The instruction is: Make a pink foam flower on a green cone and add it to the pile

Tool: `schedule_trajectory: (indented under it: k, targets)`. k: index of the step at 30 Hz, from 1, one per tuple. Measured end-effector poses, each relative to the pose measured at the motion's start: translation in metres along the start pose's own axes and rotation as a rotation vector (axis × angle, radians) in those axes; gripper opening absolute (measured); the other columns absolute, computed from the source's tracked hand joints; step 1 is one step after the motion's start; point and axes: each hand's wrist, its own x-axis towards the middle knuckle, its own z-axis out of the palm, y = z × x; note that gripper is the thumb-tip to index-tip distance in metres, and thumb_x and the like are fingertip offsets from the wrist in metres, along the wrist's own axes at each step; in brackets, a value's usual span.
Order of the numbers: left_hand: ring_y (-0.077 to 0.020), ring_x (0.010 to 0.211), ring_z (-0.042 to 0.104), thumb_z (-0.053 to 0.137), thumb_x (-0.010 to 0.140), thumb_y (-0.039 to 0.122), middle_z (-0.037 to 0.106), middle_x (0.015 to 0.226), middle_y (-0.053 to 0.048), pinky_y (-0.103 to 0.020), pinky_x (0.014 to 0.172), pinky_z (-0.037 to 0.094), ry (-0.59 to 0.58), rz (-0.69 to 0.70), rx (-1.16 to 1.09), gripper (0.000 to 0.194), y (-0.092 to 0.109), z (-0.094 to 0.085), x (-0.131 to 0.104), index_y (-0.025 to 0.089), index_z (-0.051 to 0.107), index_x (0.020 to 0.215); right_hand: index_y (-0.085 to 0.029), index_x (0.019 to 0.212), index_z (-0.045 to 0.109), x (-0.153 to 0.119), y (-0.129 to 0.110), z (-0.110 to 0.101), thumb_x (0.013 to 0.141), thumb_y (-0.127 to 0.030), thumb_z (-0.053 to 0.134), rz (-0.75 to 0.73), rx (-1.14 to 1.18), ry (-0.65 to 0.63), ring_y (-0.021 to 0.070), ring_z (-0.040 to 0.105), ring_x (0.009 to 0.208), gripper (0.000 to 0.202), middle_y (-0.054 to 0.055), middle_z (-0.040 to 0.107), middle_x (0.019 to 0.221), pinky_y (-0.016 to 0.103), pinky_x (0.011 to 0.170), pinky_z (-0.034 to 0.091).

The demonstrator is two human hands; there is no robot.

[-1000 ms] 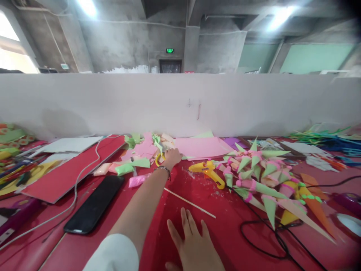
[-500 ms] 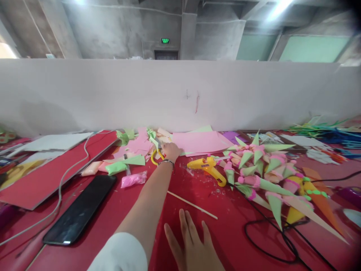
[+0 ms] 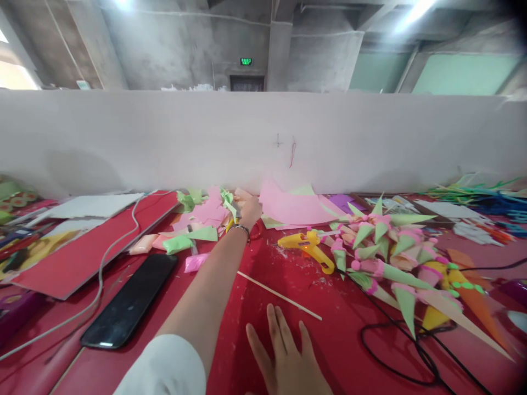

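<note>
My left hand [image 3: 249, 210] reaches to the back of the red table, beside paper scraps [image 3: 209, 211] and the left edge of a pink sheet [image 3: 292, 208]. Its fingertips are mostly hidden, so any hold is unclear. Part of a yellow handle [image 3: 230, 223] shows by the wrist. My right hand [image 3: 284, 354] lies spread at the front, palm down and holding nothing. Just beyond its fingertips is a thin pale stick [image 3: 280, 295]. A yellow glue gun [image 3: 309, 248] rests right of centre.
Green and pink paper cones [image 3: 382, 247] are heaped on the right, near a looped black cord [image 3: 364, 351]. To the left lie a black phone [image 3: 130, 302], a red board [image 3: 99, 241], a white cable [image 3: 102, 263] and a green packet [image 3: 177, 244]. A low white partition [image 3: 197, 142] stands behind.
My left hand has moved slightly up and back, and less of the yellow handle shows. The pink sheet's back left corner now stands raised. My right hand stays spread.
</note>
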Motion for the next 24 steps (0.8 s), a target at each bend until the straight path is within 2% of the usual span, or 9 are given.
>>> schedule_trajectory:
  k: [3, 6, 10, 12, 16, 18, 20, 22, 24]
  targets:
    - [-0.0175, 0.090, 0.055, 0.048, 0.083, 0.030, 0.054, 0.107, -0.008, -0.037, 0.075, 0.048, 0.075, 0.033, -0.113, 0.031, 0.007, -0.024, -0.007, 0.014, 0.049, 0.109, -0.021, 0.135, 0.020, -0.002, -0.005, -0.010, 0.079, -0.054, 0.040, 0.047, 0.034, -0.045, 0.0375, 0.006, 0.126, 0.068, 0.022, 0.009, 0.138, 0.068, 0.090, 0.012]
    - [-0.0152, 0.083, 0.056, 0.047, 0.084, 0.030, 0.056, 0.101, -0.007, -0.034, 0.071, 0.049, 0.185, 0.068, -0.214, 0.029, 0.010, -0.056, -0.019, 0.013, 0.050, 0.106, -0.020, 0.135, 0.020, -0.006, -0.011, -0.018, 0.079, -0.055, 0.038, 0.083, 0.049, -0.060, 0.0361, 0.002, 0.127, 0.068, 0.022, 0.005, 0.139, 0.065, 0.094, 0.010]
    - [-0.0079, 0.054, 0.053, 0.041, 0.085, 0.022, 0.058, 0.073, -0.001, -0.021, 0.051, 0.044, 0.318, 0.116, -0.355, 0.020, 0.010, -0.106, -0.046, 0.013, 0.048, 0.102, -0.022, 0.135, 0.022, -0.012, -0.016, -0.022, 0.079, -0.052, 0.039, 0.084, 0.062, -0.006, 0.0351, 0.004, 0.128, 0.065, 0.020, 0.006, 0.140, 0.061, 0.096, 0.009]
    - [-0.0054, 0.046, 0.050, 0.038, 0.084, 0.021, 0.057, 0.067, 0.001, -0.016, 0.044, 0.038, 0.356, 0.148, -0.434, 0.018, 0.008, -0.130, -0.068, 0.014, 0.047, 0.098, -0.020, 0.134, 0.026, -0.014, -0.016, -0.023, 0.079, -0.047, 0.043, 0.087, 0.069, 0.020, 0.0355, 0.007, 0.128, 0.064, 0.021, 0.009, 0.140, 0.059, 0.097, 0.011]
    - [-0.0047, 0.044, 0.048, 0.041, 0.082, 0.030, 0.052, 0.060, 0.003, -0.013, 0.039, 0.032, 0.423, 0.175, -0.567, 0.017, -0.006, -0.165, -0.138, 0.016, 0.048, 0.089, -0.016, 0.128, 0.040, -0.015, -0.004, -0.026, 0.075, -0.034, 0.052, -0.035, 0.176, 0.126, 0.0321, 0.021, 0.128, 0.057, 0.019, 0.025, 0.139, 0.050, 0.101, 0.018]
    - [-0.0048, 0.044, 0.047, 0.050, 0.077, 0.034, 0.048, 0.057, 0.005, -0.014, 0.041, 0.034, 0.458, 0.217, -0.785, 0.017, -0.020, -0.172, -0.183, 0.017, 0.049, 0.080, -0.016, 0.121, 0.049, -0.015, 0.004, -0.028, 0.075, -0.031, 0.052, -0.056, 0.339, 0.231, 0.0272, 0.032, 0.124, 0.049, 0.015, 0.039, 0.133, 0.043, 0.102, 0.023]
    - [-0.0053, 0.046, 0.045, 0.054, 0.074, 0.034, 0.047, 0.056, 0.006, -0.015, 0.045, 0.037, 0.449, 0.187, -0.909, 0.018, -0.040, -0.171, -0.229, 0.017, 0.050, 0.073, -0.017, 0.125, 0.043, -0.015, 0.013, -0.030, 0.075, -0.035, 0.053, -0.052, 0.610, 0.291, 0.0232, 0.036, 0.122, 0.054, 0.012, 0.041, 0.132, 0.041, 0.102, 0.026]
    - [-0.0058, 0.046, 0.044, 0.053, 0.076, 0.036, 0.045, 0.051, 0.007, -0.015, 0.046, 0.036, 0.401, 0.064, -0.909, 0.018, -0.062, -0.163, -0.272, 0.018, 0.050, 0.072, -0.019, 0.127, 0.040, -0.017, 0.020, -0.031, 0.071, -0.037, 0.058, -0.114, 0.900, 0.273, 0.0220, 0.039, 0.120, 0.061, 0.011, 0.043, 0.131, 0.040, 0.099, 0.031]
    - [-0.0064, 0.045, 0.042, 0.055, 0.074, 0.039, 0.044, 0.048, 0.008, -0.015, 0.045, 0.034, 0.379, -0.091, -0.886, 0.020, -0.082, -0.151, -0.308, 0.019, 0.052, 0.076, -0.019, 0.120, 0.048, -0.021, 0.029, -0.027, 0.066, -0.039, 0.063, -0.122, 1.131, 0.236, 0.0244, 0.044, 0.116, 0.059, 0.011, 0.049, 0.126, 0.043, 0.096, 0.035]
